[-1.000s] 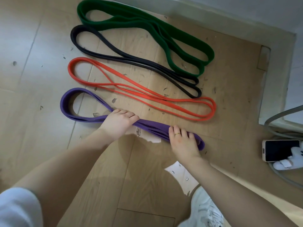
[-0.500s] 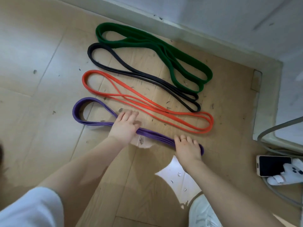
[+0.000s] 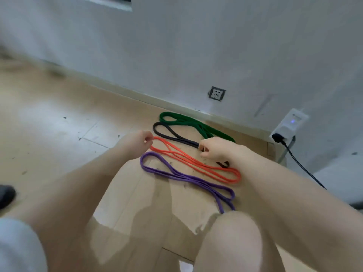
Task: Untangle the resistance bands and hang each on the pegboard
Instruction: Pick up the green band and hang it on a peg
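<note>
Four resistance bands lie flat side by side on the wooden floor by the wall. From far to near they are the green band (image 3: 198,124), the black band (image 3: 172,135), the orange band (image 3: 196,162) and the purple band (image 3: 186,177). My left hand (image 3: 137,143) has curled fingers at the left end of the orange band. Blur hides whether it pinches that end. My right hand (image 3: 214,149), also curled, covers the middle of the black band, just above the orange one. Its grip cannot be made out. No pegboard is in view.
A wall socket (image 3: 216,93) sits low on the white wall. A white charger (image 3: 288,124) with a black cable (image 3: 302,167) is at the right. My bare knee (image 3: 231,242) fills the bottom, and a dark object (image 3: 5,195) lies at the left edge.
Both hands have left the purple band and moved up to the orange and black bands. The view has tilted up to show the wall. The bands keep their shapes.
</note>
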`<state>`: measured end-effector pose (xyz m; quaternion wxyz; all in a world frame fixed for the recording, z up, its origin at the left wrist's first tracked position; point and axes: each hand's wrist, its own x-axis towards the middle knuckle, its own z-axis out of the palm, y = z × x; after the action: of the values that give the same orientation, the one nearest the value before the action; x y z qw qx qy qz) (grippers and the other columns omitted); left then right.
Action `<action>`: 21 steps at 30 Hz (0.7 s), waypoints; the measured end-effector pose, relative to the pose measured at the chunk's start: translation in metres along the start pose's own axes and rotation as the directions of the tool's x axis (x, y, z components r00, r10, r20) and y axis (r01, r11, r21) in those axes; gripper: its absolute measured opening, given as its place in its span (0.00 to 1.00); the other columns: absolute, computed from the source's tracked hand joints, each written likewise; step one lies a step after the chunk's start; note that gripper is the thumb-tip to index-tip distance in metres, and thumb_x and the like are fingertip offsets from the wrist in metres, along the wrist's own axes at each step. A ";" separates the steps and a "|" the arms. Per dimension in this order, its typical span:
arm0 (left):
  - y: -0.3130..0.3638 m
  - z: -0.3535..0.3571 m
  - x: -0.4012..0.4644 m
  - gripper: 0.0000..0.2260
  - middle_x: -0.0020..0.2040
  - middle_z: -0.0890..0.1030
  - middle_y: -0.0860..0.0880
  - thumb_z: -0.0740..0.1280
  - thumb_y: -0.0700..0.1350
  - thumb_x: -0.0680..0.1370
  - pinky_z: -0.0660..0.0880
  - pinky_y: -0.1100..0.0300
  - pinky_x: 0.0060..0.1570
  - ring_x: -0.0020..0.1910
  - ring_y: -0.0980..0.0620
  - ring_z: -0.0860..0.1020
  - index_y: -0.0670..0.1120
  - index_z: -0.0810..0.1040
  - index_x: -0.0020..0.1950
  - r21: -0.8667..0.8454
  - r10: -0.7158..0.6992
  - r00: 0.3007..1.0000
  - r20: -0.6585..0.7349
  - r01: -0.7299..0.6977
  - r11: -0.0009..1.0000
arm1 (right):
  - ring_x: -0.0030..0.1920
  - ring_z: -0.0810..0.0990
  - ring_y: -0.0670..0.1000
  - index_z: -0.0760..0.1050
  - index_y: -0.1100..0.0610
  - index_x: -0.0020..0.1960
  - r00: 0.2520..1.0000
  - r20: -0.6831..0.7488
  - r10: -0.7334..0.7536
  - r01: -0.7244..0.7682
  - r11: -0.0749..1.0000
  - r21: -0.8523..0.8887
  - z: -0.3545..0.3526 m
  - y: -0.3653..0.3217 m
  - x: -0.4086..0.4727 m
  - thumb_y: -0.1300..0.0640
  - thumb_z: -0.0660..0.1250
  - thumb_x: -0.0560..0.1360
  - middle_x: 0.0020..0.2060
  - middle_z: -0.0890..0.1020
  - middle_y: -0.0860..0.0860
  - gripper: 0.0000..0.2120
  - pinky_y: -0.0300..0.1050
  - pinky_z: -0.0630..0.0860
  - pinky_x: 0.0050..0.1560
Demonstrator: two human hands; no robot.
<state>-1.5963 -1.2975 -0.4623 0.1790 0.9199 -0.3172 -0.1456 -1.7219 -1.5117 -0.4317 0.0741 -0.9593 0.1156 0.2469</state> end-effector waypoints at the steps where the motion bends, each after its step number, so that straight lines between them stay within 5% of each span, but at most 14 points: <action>1: 0.003 -0.007 -0.006 0.13 0.58 0.79 0.44 0.60 0.43 0.79 0.71 0.55 0.56 0.56 0.44 0.76 0.43 0.76 0.61 -0.040 -0.012 1.000 -0.023 0.011 0.999 | 0.59 0.74 0.54 0.70 0.56 0.65 0.999 -0.036 -0.016 0.017 0.999 0.030 -0.005 -0.007 -0.004 0.53 0.58 0.79 0.60 0.76 0.53 0.16 0.45 0.71 0.55; 6: 0.016 0.006 0.015 0.12 0.58 0.80 0.45 0.61 0.44 0.79 0.70 0.57 0.55 0.56 0.46 0.76 0.44 0.77 0.60 -0.166 -0.061 0.998 -0.022 0.056 0.985 | 0.56 0.77 0.54 0.74 0.56 0.60 0.970 -0.232 0.066 -0.009 0.971 0.239 0.013 -0.014 0.017 0.52 0.60 0.78 0.57 0.78 0.53 0.13 0.51 0.75 0.57; 13: -0.013 0.087 0.137 0.14 0.59 0.77 0.45 0.59 0.43 0.80 0.67 0.61 0.47 0.52 0.51 0.75 0.43 0.72 0.65 -0.444 -0.285 0.956 0.074 0.287 0.849 | 0.59 0.74 0.55 0.73 0.56 0.63 0.957 -0.198 0.213 -0.136 0.930 0.342 0.050 0.032 0.169 0.49 0.62 0.77 0.60 0.75 0.55 0.17 0.52 0.73 0.60; 17: -0.057 0.120 0.218 0.15 0.60 0.77 0.42 0.59 0.42 0.79 0.74 0.52 0.55 0.56 0.44 0.77 0.42 0.71 0.65 -0.517 -0.430 0.891 0.148 0.440 0.734 | 0.62 0.72 0.56 0.72 0.55 0.64 0.936 -0.210 0.284 -0.175 0.889 0.423 0.053 0.041 0.277 0.47 0.60 0.77 0.63 0.73 0.55 0.19 0.53 0.71 0.62; 21: -0.082 0.134 0.281 0.15 0.60 0.77 0.43 0.59 0.43 0.79 0.71 0.54 0.56 0.58 0.44 0.76 0.42 0.72 0.66 -0.471 -0.494 0.854 0.164 0.508 0.722 | 0.67 0.67 0.56 0.67 0.53 0.69 0.946 -0.209 0.248 -0.124 0.872 0.474 0.050 0.042 0.356 0.48 0.56 0.79 0.68 0.69 0.54 0.21 0.53 0.67 0.66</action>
<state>-1.3913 -1.4483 -0.6600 0.3594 0.8910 -0.0109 -0.2773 -1.4524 -1.6083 -0.6539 0.2561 -0.9234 0.2716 0.0894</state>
